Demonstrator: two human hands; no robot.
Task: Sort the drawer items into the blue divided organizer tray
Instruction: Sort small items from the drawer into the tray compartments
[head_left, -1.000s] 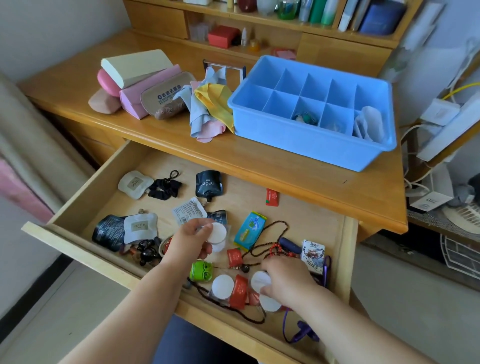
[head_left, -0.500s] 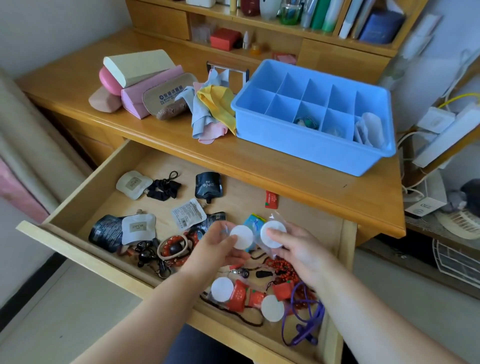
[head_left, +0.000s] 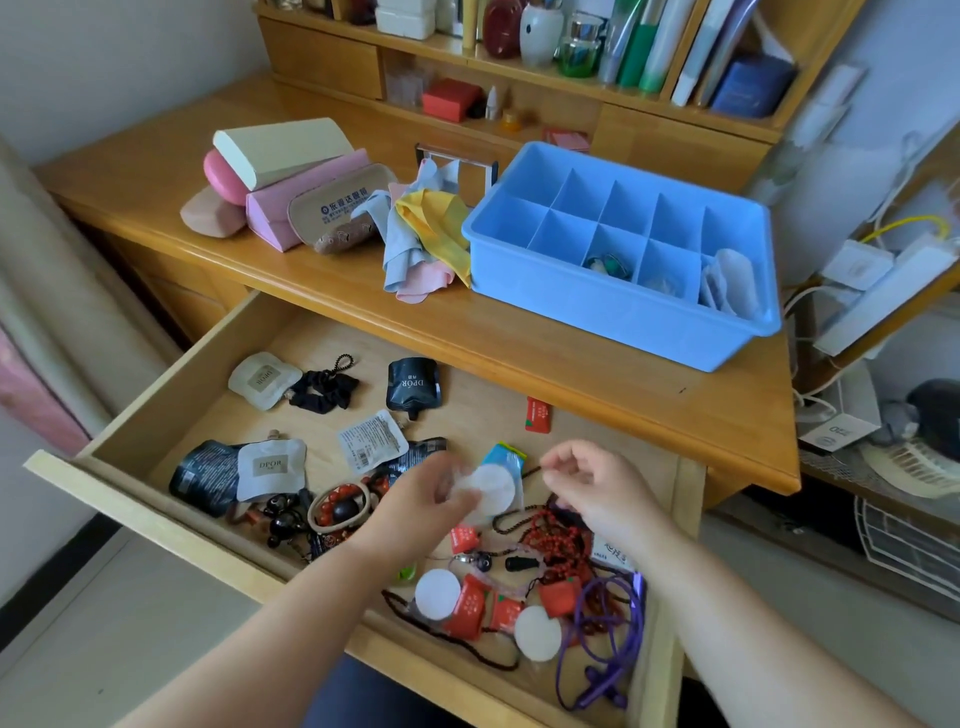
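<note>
While left hand (head_left: 426, 501) fingers pinch white round pads (head_left: 488, 488), right hand (head_left: 592, 488) just beside, loosely curled, empty

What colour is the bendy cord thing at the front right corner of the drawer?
Purple. The cord shows in the head view, looped near the drawer's front right corner.

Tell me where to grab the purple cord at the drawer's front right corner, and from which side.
Take the purple cord at the open loop lying over the red beads, coming straight down from above. It lies flat on the drawer floor, with the drawer's right wall close beside it, so a pinch on the raised loop looks easiest.
</note>
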